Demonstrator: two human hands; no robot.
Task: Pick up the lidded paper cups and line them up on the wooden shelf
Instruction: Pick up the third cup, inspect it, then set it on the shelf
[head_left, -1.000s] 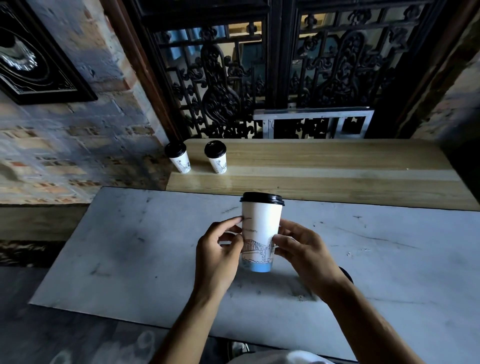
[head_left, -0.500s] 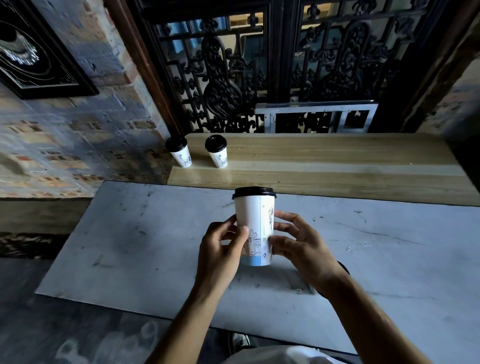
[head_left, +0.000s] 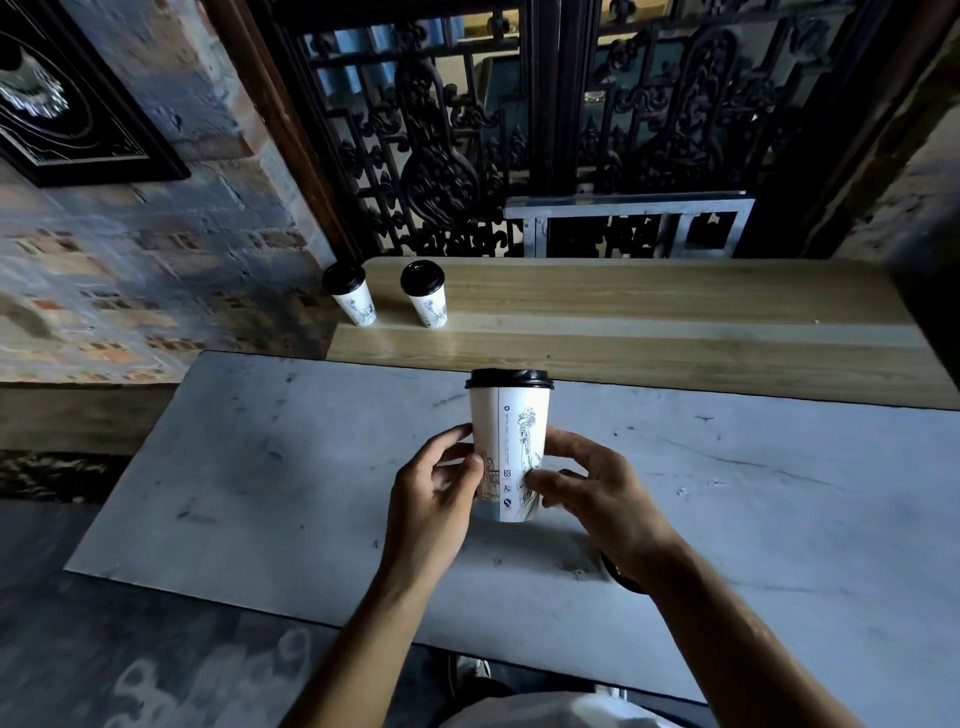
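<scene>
A tall white paper cup (head_left: 511, 431) with a black lid and line drawings stands upright over the grey marble table (head_left: 260, 467). My left hand (head_left: 434, 501) grips its lower left side and my right hand (head_left: 597, 499) its lower right side. Whether its base touches the table I cannot tell. Two smaller lidded cups stand side by side at the left end of the wooden shelf (head_left: 649, 322): the left cup (head_left: 352, 294) at the very edge, the second cup (head_left: 427, 294) just to its right.
Behind the shelf rises a black ornate metal grille (head_left: 441, 156) with a small metal frame (head_left: 628, 223) at its foot. A brick wall (head_left: 130, 270) with a dark framed picture (head_left: 67, 98) lies to the left. A dark round object (head_left: 618, 574) peeks out under my right wrist.
The cup has been turned between my hands, so its seam and a different drawing now face me. My fingers shifted around it. The camera view tilted slightly.
</scene>
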